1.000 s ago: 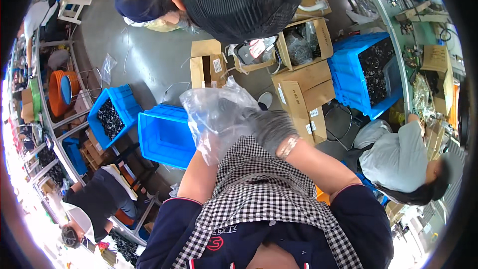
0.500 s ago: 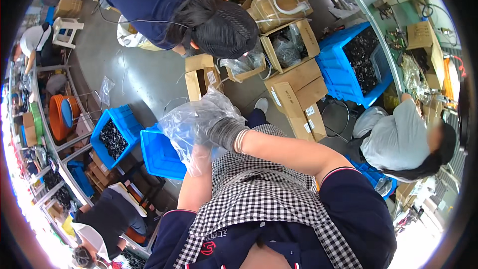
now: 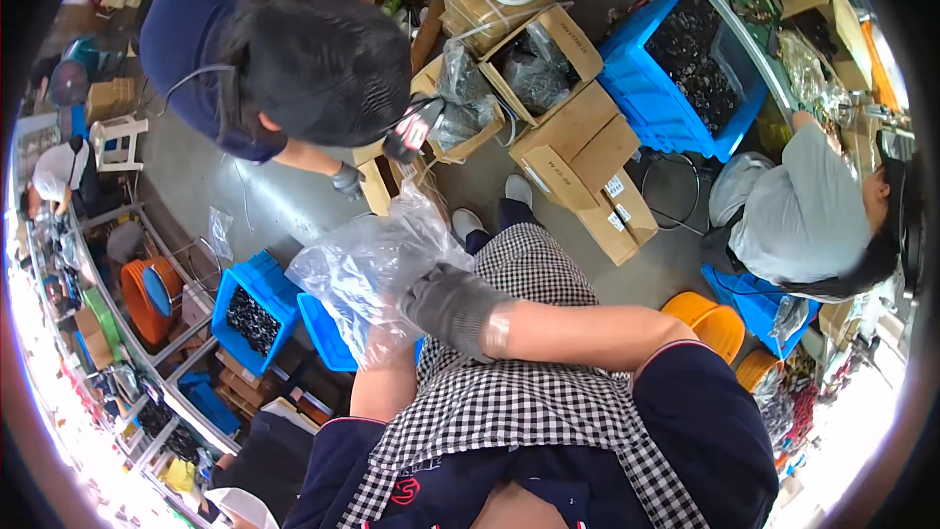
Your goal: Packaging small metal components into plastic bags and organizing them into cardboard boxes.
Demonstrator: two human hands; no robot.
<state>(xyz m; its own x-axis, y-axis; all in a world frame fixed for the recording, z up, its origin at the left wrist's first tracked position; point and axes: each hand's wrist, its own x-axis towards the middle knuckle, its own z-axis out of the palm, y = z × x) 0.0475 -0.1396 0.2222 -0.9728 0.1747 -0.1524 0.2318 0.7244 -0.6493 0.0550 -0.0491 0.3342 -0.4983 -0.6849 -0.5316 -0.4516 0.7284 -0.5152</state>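
Note:
A large clear plastic bag point(image 3: 343, 264) is spread in front of my apron, crumpled and see-through. My right hand point(image 3: 446, 304), in a dark grey glove, closes on the bag's near right side, slightly blurred. My left forearm rises from below, and my left hand point(image 3: 386, 341) is covered by the bag, with its fingers hidden. Under the bag's left part stands a blue bin point(image 3: 328, 335), partly covered. A co-worker in a dark cap bends over opposite me; their gloved hand point(image 3: 349, 182) is beside an open cardboard box point(image 3: 377, 188).
Open cartons holding clear bags point(image 3: 537, 69) stand ahead. An opened brown carton point(image 3: 587, 171) lies to the right of my feet. Blue bins of small dark parts point(image 3: 257, 318) stand left and far right point(image 3: 690, 88). Another person point(image 3: 803, 206) sits at the right beside a workbench.
My view has shifted. My right hand has turned and moved slightly nearer on the bag. The co-worker has moved left, bringing a gloved hand and a dark object into sight.

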